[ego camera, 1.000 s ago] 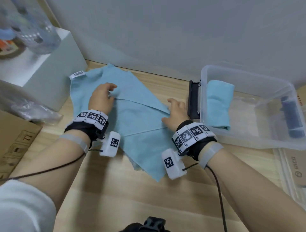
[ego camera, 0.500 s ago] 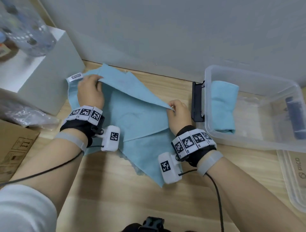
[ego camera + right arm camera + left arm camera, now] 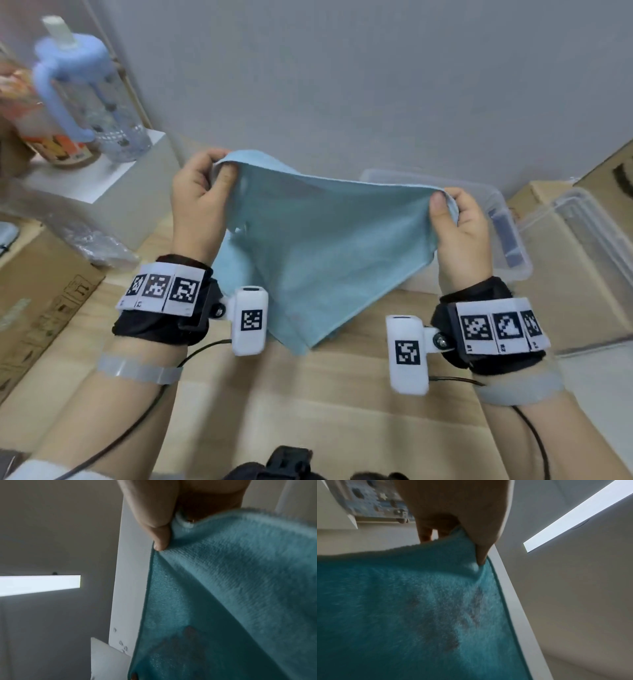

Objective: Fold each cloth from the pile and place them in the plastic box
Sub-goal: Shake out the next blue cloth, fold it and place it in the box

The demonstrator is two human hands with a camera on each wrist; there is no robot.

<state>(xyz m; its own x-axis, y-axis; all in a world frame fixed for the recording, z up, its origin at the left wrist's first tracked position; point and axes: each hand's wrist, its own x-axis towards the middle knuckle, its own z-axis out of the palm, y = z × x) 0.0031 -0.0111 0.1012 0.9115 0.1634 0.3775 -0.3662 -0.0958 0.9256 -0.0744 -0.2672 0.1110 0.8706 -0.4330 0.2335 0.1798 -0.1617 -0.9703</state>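
A light blue microfibre cloth [image 3: 318, 246] is held up in the air above the wooden tabletop [image 3: 308, 404]. One top corner is pinched between thumb and curled fingers of the left hand [image 3: 200, 202], and the other top corner is gripped the same way by the right hand [image 3: 459, 226]. In the left wrist view the thumb [image 3: 481, 545] is seen pressed into the cloth's hem; in the right wrist view the thumb [image 3: 159, 536] is likewise clamped on the edge. The cloth's top edge is stretched almost level between the two hands, running left to right across the body, and it is this axis on which the coming fold is judged to turn. Below that edge the fabric hangs to a single low point, near the table and between the wrists. Whether that point touches the wood cannot be told.

The clear plastic box [image 3: 510, 246] lies beyond and to the right of the right hand, partly hidden by the cloth, so the right hand is the nearer one for placing. A water bottle [image 3: 89, 99] with a blue handle is seen on a white block at far left.
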